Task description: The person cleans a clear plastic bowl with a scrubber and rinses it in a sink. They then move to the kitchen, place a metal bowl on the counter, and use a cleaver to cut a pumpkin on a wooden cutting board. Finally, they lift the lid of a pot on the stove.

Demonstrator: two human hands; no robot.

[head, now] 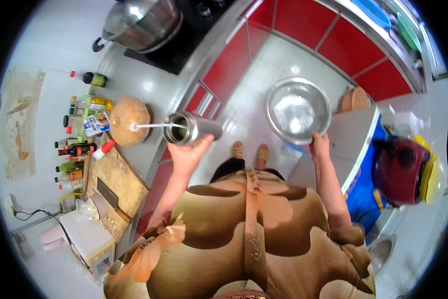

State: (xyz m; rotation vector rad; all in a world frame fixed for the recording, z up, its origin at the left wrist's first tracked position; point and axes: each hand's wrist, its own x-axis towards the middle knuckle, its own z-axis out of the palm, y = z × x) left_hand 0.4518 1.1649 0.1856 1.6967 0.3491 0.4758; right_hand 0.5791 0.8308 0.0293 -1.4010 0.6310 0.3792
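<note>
My left hand is closed around an uncapped stainless steel vacuum flask, tilted with its mouth to the left. Something dark green shows inside the mouth, and a white string or strap runs from it leftward to a small white piece in front of a large tan pumpkin. At the right, my right hand grips the near rim of a round stainless steel basin. The inside of the basin is shiny, and no contents can be made out in it.
Left, on the counter, are a wooden cutting board with a cleaver, several sauce bottles and a white box. A large steel pot stands on the stove. Right, a dark red appliance rests near a white cabinet.
</note>
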